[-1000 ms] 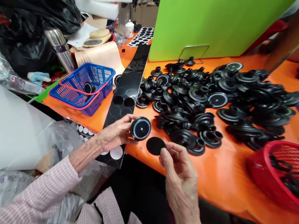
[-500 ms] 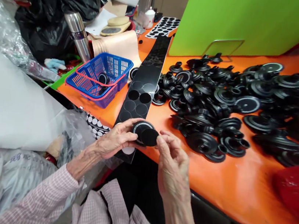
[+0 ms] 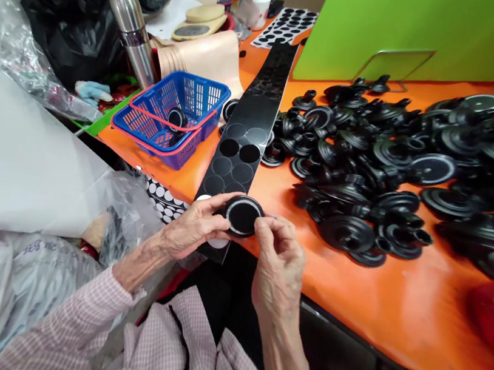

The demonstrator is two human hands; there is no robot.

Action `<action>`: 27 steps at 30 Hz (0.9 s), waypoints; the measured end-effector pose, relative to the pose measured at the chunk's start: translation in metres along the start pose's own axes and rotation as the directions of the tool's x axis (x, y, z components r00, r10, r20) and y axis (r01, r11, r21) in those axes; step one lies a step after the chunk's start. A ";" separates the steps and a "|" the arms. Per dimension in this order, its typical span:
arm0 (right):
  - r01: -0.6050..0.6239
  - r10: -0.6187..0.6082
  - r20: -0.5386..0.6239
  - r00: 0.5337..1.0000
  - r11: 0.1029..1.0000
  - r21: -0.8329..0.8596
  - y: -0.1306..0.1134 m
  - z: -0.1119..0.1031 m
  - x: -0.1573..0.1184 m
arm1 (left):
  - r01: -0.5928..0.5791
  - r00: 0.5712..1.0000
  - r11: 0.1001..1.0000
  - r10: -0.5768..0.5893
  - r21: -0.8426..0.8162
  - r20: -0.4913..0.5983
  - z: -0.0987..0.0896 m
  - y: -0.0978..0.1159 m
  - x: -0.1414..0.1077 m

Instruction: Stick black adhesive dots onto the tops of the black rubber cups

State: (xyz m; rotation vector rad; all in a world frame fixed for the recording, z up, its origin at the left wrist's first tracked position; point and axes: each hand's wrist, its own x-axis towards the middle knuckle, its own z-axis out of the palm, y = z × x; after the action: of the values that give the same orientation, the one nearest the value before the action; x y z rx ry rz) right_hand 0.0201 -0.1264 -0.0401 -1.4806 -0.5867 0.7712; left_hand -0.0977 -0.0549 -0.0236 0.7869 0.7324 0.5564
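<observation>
Here's the round black part (image 3: 245,199), face up near the front edge of the bench (image 3: 394,316), the left hand's (image 3: 190,229) grip clamped on its rim. The dark disc (image 3: 243,217) lies over its face, inside the pale ring. Right hand's (image 3: 280,257) grip is at the near-right edge, fingertips bunched; whether they pinch the disc, I can't tell. Good placing wants an even ring all round, face steady, pressure from the centre outward. Beyond lies the dark strip (image 3: 253,109); the black parts (image 3: 347,231) heap to the right.

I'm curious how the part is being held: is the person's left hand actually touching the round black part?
Touching: the head view shows the left hand's thumb pressed on the rim of the round black part.
</observation>
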 end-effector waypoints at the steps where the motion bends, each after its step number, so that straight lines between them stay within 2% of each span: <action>1: 0.008 -0.008 -0.004 1.000 1.000 -0.015 0.001 0.000 0.000 | 0.003 1.000 1.000 -0.003 0.000 0.000 -0.001 -0.001 0.000; 7: 0.111 -0.119 -0.046 0.992 0.983 -0.147 0.004 0.003 -0.003 | -0.023 1.000 1.000 0.023 -0.009 0.021 -0.004 -0.007 0.002; 13: 0.213 -0.234 -0.055 0.971 0.942 -0.258 0.015 0.009 -0.005 | -0.033 0.997 0.999 0.034 0.010 -0.076 -0.004 -0.010 0.003; 21: 0.430 -0.487 -0.006 0.873 0.776 -0.462 0.025 0.018 -0.005 | -0.065 0.989 0.998 0.067 0.023 -0.128 -0.008 -0.010 0.003; 24: 0.406 -0.466 -0.015 0.885 0.787 -0.465 0.026 0.020 -0.006 | -0.063 0.988 0.998 0.065 0.021 -0.139 -0.009 -0.011 0.001; 27: 0.262 -0.296 -0.047 0.954 0.900 -0.347 0.025 0.018 -0.007 | -0.065 0.986 0.998 0.067 0.018 -0.151 -0.011 -0.011 -0.003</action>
State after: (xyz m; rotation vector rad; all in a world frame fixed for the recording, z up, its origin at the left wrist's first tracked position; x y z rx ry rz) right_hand -0.0005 -0.1220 -0.0636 -1.6889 -0.8669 0.3802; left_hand -0.1063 -0.0589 -0.0368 0.7894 0.8529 0.6775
